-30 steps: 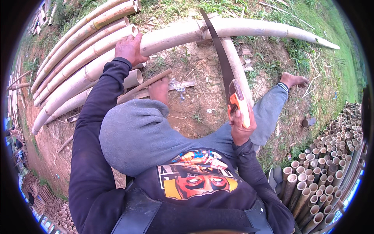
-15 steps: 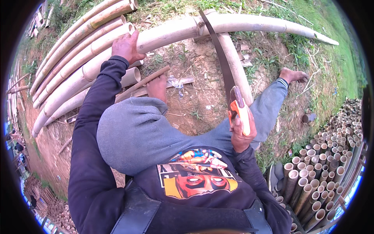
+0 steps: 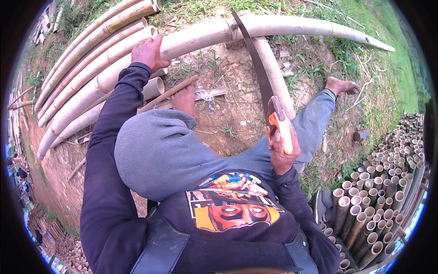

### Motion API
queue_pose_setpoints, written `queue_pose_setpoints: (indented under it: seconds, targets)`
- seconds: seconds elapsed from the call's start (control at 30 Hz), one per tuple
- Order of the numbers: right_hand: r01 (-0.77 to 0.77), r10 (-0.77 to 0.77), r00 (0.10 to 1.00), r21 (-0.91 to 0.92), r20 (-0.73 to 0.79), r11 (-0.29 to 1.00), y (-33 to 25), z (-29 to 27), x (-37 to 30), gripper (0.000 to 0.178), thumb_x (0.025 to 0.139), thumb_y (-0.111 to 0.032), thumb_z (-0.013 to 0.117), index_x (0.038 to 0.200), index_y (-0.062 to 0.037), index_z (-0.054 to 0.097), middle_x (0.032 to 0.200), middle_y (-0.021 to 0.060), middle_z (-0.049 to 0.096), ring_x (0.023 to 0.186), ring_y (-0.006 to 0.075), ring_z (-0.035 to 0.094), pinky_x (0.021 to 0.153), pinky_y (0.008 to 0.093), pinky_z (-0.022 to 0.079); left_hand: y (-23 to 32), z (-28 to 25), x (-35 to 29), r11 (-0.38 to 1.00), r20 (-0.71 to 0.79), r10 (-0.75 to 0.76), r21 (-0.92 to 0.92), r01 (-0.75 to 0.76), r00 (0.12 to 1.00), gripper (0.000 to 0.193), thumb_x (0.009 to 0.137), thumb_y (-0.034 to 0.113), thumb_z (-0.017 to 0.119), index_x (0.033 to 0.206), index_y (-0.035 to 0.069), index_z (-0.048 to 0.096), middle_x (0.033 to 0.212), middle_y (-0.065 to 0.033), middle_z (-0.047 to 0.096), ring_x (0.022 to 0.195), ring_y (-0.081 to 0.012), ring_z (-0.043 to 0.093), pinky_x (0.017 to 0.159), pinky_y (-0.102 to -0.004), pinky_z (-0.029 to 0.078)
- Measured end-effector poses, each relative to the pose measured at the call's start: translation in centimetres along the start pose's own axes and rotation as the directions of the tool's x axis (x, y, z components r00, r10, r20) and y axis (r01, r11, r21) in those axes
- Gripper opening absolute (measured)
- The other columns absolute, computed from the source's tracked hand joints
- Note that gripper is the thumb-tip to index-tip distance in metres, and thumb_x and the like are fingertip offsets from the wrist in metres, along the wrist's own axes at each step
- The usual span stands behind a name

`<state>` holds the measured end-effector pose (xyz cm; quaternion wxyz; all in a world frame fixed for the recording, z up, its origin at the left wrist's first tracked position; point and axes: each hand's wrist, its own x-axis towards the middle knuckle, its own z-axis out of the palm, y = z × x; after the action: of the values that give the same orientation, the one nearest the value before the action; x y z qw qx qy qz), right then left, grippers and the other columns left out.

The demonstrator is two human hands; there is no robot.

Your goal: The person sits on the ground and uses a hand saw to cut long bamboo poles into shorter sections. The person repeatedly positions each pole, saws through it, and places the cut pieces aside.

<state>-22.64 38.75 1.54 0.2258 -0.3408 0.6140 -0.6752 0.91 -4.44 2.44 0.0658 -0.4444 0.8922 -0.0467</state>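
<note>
A long pale bamboo pole (image 3: pixel 196 38) runs across the far side, bent by the lens. My left hand (image 3: pixel 149 53) grips it from above, fingers wrapped round it at the left. In my right hand (image 3: pixel 284 153) is a hand saw (image 3: pixel 258 61) with an orange and brown handle. Its dark blade reaches away from me and lies across the bamboo pole, just right of a node. A second bamboo length (image 3: pixel 276 73) passes beneath the pole close to the blade. Whether the teeth have entered the bamboo I cannot tell.
More bamboo poles (image 3: pixel 102 32) lie side by side at the far left. My bare feet (image 3: pixel 342 86) rest on the dirt and grass. Many cut bamboo tubes (image 3: pixel 365 205) stand packed at the right. A short dark offcut (image 3: pixel 361 135) lies near them; a thin stick (image 3: pixel 171 92) crosses my other foot.
The saw handle has shifted slightly in my right hand's place, with the blade still across the pole. My left hand keeps its hold on the bamboo.
</note>
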Motion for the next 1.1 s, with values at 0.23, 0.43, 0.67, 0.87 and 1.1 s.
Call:
queue_pose_setpoints:
  seconds: [0.23,0.43,0.67,0.87,1.1]
  targets:
    - [0.051,-0.055,0.997,0.076,0.052,0.996,3.4,9.3,16.1,0.03,0.106,-0.014,0.073,0.127,0.0064,0.069,0.098,0.0037,0.072,0.075,0.0047,0.062,0.064,0.0233,0.052,-0.2,0.5,0.2,1.0,0.003,-0.003,0.004,0.003,1.0,0.093,0.071,0.053,0.094,0.144,0.011,0.054,0.121,-0.0199,0.071,0.12,-0.0391,0.069,0.106,-0.0479,0.053]
    - [0.001,-0.017,0.994,0.149,0.104,0.989,5.9,9.7,20.1,0.045,0.106,-0.015,0.074,0.142,0.0043,0.058,0.109,0.006,0.07,0.091,0.0093,0.066,0.078,0.0254,0.055,0.4,-1.0,0.0,0.999,0.039,-0.03,0.016,0.029,0.999,0.095,0.069,0.052,0.095,0.145,0.012,0.054,0.127,-0.0193,0.07,0.124,-0.0382,0.068,0.108,-0.0483,0.053]
    - [0.235,-0.239,0.971,-0.201,0.004,0.951,4.2,10.8,21.0,0.036,0.108,-0.023,0.071,0.132,0.0033,0.062,0.099,0.0066,0.075,0.082,0.0099,0.07,0.07,0.0263,0.057,0.3,-0.5,-0.1,0.999,0.052,-0.037,0.03,0.035,0.998,0.094,0.07,0.053,0.094,0.145,0.013,0.054,0.125,-0.0187,0.071,0.124,-0.0376,0.068,0.108,-0.0477,0.052]
    - [0.137,-0.124,0.99,-0.269,0.066,0.953,1.0,9.1,18.6,0.037,0.103,-0.03,0.075,0.121,0.0014,0.069,0.092,0.0196,0.078,0.085,0.0279,0.079,0.077,0.039,0.059,0.3,-0.8,0.0,0.999,0.084,-0.049,0.023,0.047,0.995,0.097,0.07,0.055,0.094,0.149,0.014,0.053,0.133,-0.0187,0.07,0.128,-0.0375,0.066,0.109,-0.0497,0.052]
    - [-0.022,0.02,1.0,-0.089,-0.017,0.996,-4.9,1.2,2.8,0.027,0.106,-0.003,0.066,0.13,0.009,0.062,0.11,0.0095,0.074,0.099,0.0119,0.07,0.081,0.0252,0.057,-0.2,0.7,-0.6,1.0,0.052,-0.02,0.022,0.019,0.998,0.102,0.068,0.053,0.095,0.15,0.012,0.052,0.129,-0.0188,0.069,0.126,-0.0374,0.066,0.108,-0.0496,0.052]
